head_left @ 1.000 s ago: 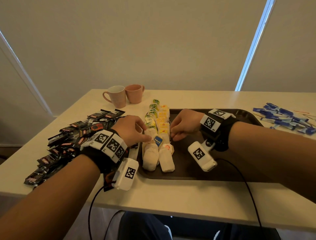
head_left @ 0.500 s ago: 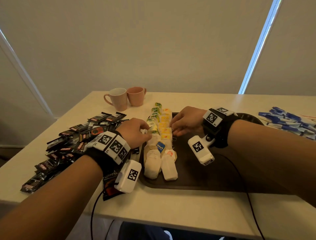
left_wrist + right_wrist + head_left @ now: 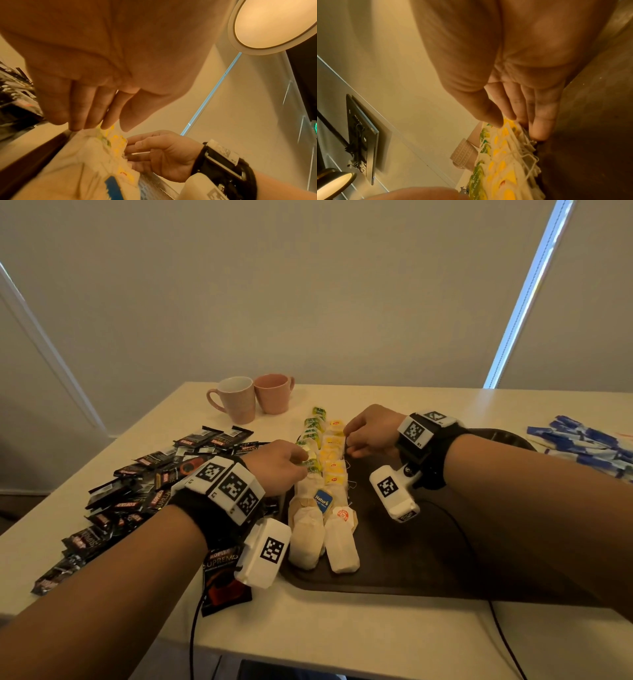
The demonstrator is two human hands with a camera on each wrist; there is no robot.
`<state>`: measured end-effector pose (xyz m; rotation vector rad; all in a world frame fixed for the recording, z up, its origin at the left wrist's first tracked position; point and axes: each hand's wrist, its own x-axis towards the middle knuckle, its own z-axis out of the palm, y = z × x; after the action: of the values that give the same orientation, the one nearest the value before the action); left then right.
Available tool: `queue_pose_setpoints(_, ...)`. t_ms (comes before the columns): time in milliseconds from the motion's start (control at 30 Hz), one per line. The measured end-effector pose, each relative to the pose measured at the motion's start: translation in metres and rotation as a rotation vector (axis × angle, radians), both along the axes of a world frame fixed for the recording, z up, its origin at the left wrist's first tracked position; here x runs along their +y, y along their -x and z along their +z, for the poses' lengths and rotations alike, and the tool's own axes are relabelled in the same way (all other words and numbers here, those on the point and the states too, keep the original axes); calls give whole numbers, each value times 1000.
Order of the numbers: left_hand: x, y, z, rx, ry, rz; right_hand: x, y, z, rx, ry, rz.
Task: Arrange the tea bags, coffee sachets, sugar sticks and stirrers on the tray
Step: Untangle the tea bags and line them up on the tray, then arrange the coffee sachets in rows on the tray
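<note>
Squaring up tea bags [image 3: 323, 474], lying in two rows along left side of tray [image 3: 428, 559]. Our left hand [image 3: 277, 469] is pressing left row, fingers [image 3: 93, 105] straight and together. Our right hand [image 3: 371, 431] is touching right row farther back, fingers [image 3: 539, 115] straight, close together. Coffee sachets [image 3: 137, 494] are lying heaped on tabletop [image 3: 342, 638] at left; sugar sticks [image 3: 582, 443] are sitting far right, off tray.
</note>
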<state>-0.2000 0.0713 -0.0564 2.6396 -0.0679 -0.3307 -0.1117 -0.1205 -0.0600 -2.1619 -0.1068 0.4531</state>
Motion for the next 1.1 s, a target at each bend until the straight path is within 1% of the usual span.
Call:
queue_pose_setpoints(167, 4, -2, -2, -4, 39, 8, 0, -6, -2, -13, -5, -25)
queue_pose_setpoints(233, 4, -2, -3, -1, 60, 6, 0, -9, 0, -30, 40, -3)
queue_pose_setpoints(300, 5, -2, -3, -7, 81, 12, 2, -15, 5, -143, 134, 7)
queue_pose_setpoints(400, 6, -1, -3, -25, 104, 21, 11, -31, 16, -416, 306, 42)
queue_pose_setpoints(467, 6, -1, -3, -31, 115, 25, 20, -43, 17, -486, 367, 93)
queue_pose_setpoints(633, 7, -1, -5, -42, 136, 30, 39, -66, 13, -434, 524, 276)
queue_pose_setpoints(800, 11, -2, -5, -57, 157, 28, 49, -72, 5, -399, 512, 380)
queue_pose_setpoints(1000, 14, -1, -4, -59, 145, 29, 53, -82, 4, -285, 408, 337)
queue_pose_setpoints(1100, 14, -1, -3, -56, 141, 30, 59, -87, 1, -171, 375, 277)
